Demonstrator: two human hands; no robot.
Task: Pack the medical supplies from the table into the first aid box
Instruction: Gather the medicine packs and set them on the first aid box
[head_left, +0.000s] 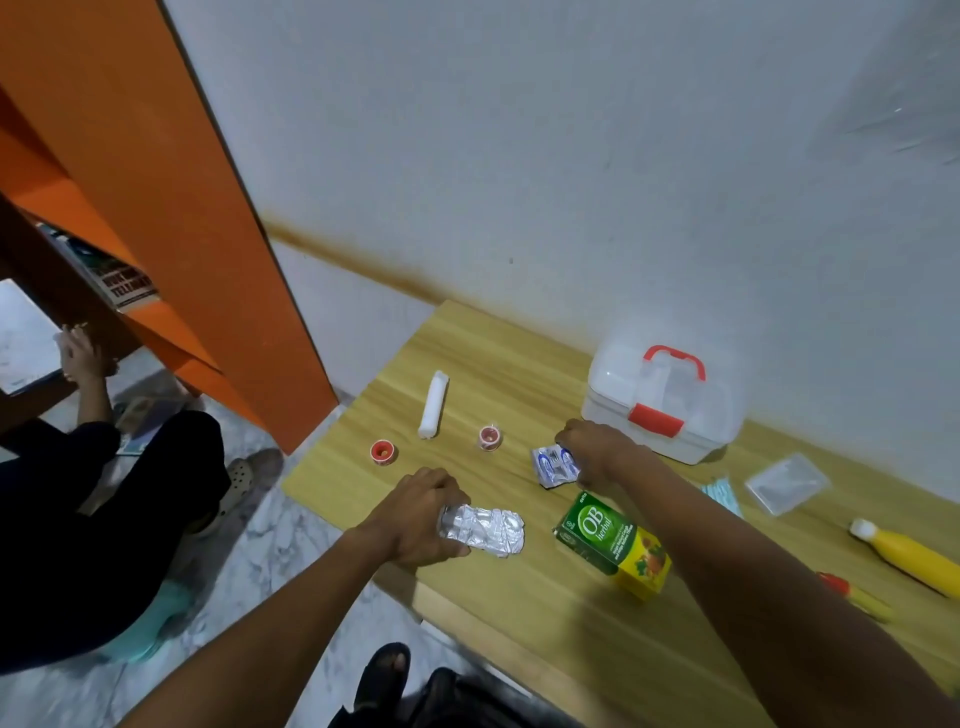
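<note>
The white first aid box (660, 410) with a red handle and red latch stands closed at the back of the wooden table (519, 613). My left hand (421, 514) grips one end of a silver foil blister strip (491, 530) lying near the table's left edge. My right hand (592, 449) pinches a small white-and-blue sachet (553, 465) just in front of the box. A white bandage roll (434, 405), two red tape rolls (382, 452) (488, 436) and a green-yellow OB herbal carton (613, 545) lie on the table.
At the right lie a clear plastic lid (787, 483), a light-blue mask (722, 496), a yellow bottle (909, 556) and a red-capped yellow tube (857, 597). An orange shelf (171, 218) stands left. Another person (93, 509) sits on the floor beside the table.
</note>
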